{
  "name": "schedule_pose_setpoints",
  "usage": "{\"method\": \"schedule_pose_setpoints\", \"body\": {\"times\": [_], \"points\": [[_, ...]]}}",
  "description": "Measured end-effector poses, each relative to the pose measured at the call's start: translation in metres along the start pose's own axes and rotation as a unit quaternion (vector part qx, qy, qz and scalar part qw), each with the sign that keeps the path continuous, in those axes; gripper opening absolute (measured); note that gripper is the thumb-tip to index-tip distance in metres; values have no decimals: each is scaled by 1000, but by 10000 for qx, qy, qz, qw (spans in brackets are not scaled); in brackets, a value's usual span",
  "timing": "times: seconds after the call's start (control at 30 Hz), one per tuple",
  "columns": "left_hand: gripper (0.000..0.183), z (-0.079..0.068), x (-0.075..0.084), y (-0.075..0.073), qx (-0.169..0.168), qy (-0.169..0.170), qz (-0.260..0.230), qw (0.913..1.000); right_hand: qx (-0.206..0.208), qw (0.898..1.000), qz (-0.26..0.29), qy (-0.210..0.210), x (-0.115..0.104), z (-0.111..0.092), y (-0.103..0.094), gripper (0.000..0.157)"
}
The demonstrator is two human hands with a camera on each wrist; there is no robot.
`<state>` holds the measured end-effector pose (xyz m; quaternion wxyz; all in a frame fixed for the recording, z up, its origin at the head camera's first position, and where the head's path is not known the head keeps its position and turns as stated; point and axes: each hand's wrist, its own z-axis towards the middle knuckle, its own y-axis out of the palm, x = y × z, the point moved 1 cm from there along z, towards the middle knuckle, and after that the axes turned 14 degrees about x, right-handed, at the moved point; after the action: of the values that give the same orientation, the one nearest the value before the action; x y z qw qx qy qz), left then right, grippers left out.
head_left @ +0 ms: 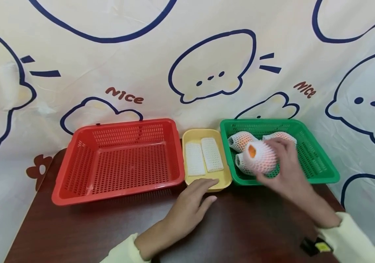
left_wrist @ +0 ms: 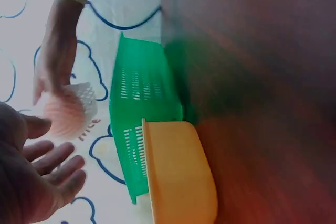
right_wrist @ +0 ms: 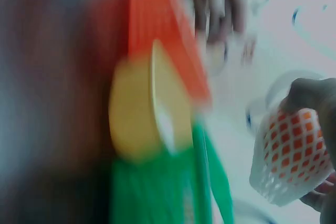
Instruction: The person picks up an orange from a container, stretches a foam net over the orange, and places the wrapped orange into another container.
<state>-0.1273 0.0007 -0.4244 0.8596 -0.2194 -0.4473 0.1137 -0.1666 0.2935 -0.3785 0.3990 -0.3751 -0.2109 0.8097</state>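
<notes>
My right hand [head_left: 287, 173] grips an orange fruit in a white foam net sleeve [head_left: 262, 157], held above the green basket [head_left: 320, 179]. Orange skin shows through the sleeve's open end, and in the right wrist view the net's mesh wraps the fruit [right_wrist: 295, 150] between finger and thumb. Under it, more netted fruits [head_left: 242, 140] lie in the basket, partly hidden by the hand. With fingers loosely extended and nothing in them, my left hand [head_left: 187, 210] hovers by the front rim of the yellow tray [head_left: 225, 175]. Two flat white foam net sleeves [head_left: 212, 154] lie in that tray.
To the left of the yellow tray stands a red basket [head_left: 118, 195] with a perforated floor. All three containers stand in a row on the dark brown table [head_left: 108, 226], against a white cloth backdrop [head_left: 154, 65] printed with cartoon figures.
</notes>
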Motion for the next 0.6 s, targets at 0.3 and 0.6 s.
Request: {"method": "schedule_pose_setpoints", "body": {"times": [0.3,0.6], "points": [[43,34,-2,46,-291,2147,1566,9636,-1630,9726,-1660,64,122,34,-39,81],[40,51,-7,75,-709,2630,2190,9369,-2907,9432,-1593,-237,168,28,-43,73]]}}
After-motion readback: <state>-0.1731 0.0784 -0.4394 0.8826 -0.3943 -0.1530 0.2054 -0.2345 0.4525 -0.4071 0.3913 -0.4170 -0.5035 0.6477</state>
